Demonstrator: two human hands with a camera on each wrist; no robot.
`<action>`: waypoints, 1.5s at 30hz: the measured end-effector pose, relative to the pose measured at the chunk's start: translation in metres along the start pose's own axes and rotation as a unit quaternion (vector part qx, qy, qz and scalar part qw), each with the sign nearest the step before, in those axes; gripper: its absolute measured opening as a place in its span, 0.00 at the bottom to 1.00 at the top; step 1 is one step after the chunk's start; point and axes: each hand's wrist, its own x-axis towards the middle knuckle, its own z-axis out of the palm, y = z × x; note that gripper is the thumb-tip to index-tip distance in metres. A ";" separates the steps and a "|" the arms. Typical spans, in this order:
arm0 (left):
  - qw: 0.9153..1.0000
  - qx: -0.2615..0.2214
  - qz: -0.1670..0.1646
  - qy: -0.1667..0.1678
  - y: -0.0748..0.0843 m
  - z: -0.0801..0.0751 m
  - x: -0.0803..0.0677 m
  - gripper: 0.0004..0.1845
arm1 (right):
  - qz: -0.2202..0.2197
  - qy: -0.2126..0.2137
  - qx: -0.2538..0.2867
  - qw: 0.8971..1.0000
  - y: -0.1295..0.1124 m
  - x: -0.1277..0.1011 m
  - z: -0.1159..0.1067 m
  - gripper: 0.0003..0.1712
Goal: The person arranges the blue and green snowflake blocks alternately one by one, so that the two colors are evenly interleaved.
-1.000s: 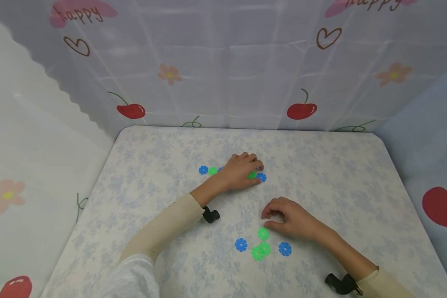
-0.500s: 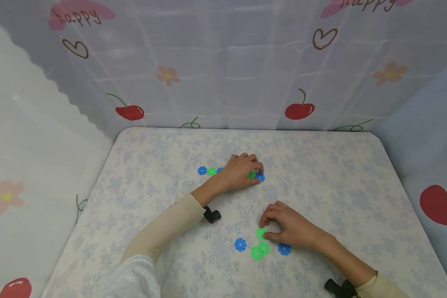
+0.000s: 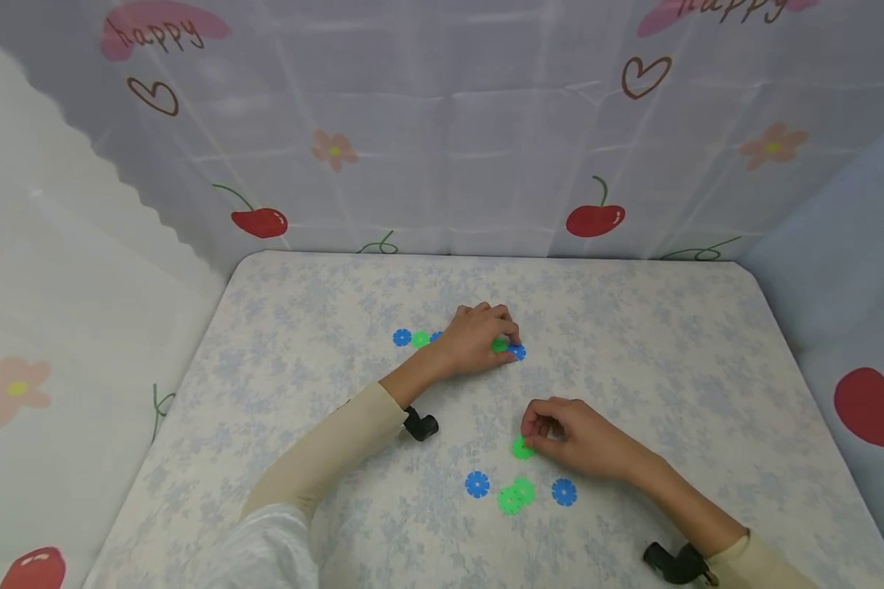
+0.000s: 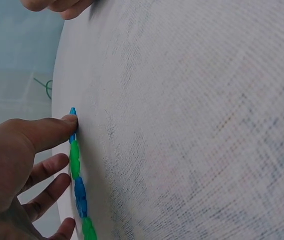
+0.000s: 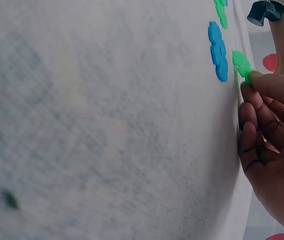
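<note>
A row of joined blue and green notched plastic discs lies toward the back of the table, partly hidden under my left hand [image 3: 475, 339]. Thumb and index finger there grip the blue disc [image 3: 517, 352] at the row's right end; beside it is a green disc [image 4: 75, 160]. My right hand [image 3: 582, 438], nearer the front, pinches a green disc [image 3: 521, 447] by its edge between thumb and index finger. In the right wrist view, this green disc [image 5: 241, 64] stands tilted up from the cloth.
Two overlapping green discs [image 3: 516, 496] lie in front of my right hand. A loose blue disc [image 3: 477, 484] lies to their left, another blue disc [image 3: 564, 492] to their right. Printed curtains [image 3: 442, 164] surround the patterned tabletop [image 3: 656, 343].
My right hand has come down to the green disc, pinched it and drawn it slightly away from the two overlapping ones. Left index finger has closed down onto the blue end disc.
</note>
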 end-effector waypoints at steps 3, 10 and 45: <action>1.000 -0.005 -0.002 0.001 -0.001 0.001 0.001 0.08 | -0.007 0.014 0.012 1.000 0.004 0.003 -0.002 0.05; 1.000 -0.016 -0.005 0.004 -0.005 0.002 0.003 0.08 | 0.014 0.042 0.018 0.999 0.011 0.008 -0.013 0.04; 0.999 -0.040 -0.018 -0.001 -0.003 0.001 0.000 0.09 | 0.050 0.112 -0.096 0.988 0.048 0.073 -0.068 0.04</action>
